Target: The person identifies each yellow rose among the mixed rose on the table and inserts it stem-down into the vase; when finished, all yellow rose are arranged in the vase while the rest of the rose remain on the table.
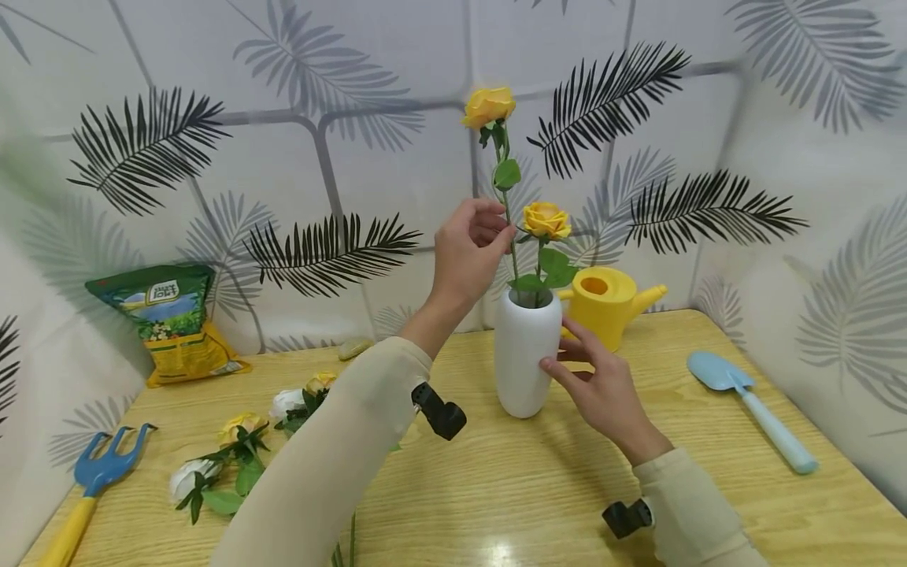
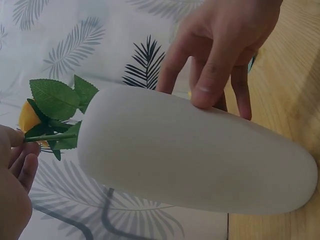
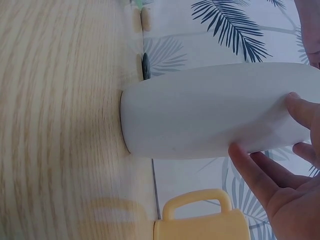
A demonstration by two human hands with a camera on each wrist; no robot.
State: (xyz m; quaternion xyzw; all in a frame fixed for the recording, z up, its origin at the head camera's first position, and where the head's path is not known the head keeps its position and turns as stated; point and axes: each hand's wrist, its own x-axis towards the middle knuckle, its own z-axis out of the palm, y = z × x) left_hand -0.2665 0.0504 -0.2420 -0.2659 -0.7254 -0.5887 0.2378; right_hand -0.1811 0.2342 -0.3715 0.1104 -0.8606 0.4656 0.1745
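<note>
A white vase [image 1: 526, 354] stands upright on the wooden table, holding a short yellow rose [image 1: 546, 220] and a taller yellow rose [image 1: 489, 107]. With thumb and fingers, my left hand [image 1: 469, 250] pinches the taller rose's stem above the vase mouth; its lower end is hidden inside. My right hand [image 1: 602, 394] holds the vase by its right side, thumb at the front and fingers reaching behind. In the left wrist view, green leaves [image 2: 55, 99] lie close to the vase rim. The right wrist view shows fingertips touching the vase wall [image 3: 210, 110].
A yellow watering can [image 1: 605, 303] stands behind my right hand. A light blue trowel [image 1: 754, 409] lies at the right. White and yellow roses [image 1: 241, 433] lie at the left, partly behind my sleeve, near a blue hand fork [image 1: 106, 468] and a green-yellow bag [image 1: 166, 323].
</note>
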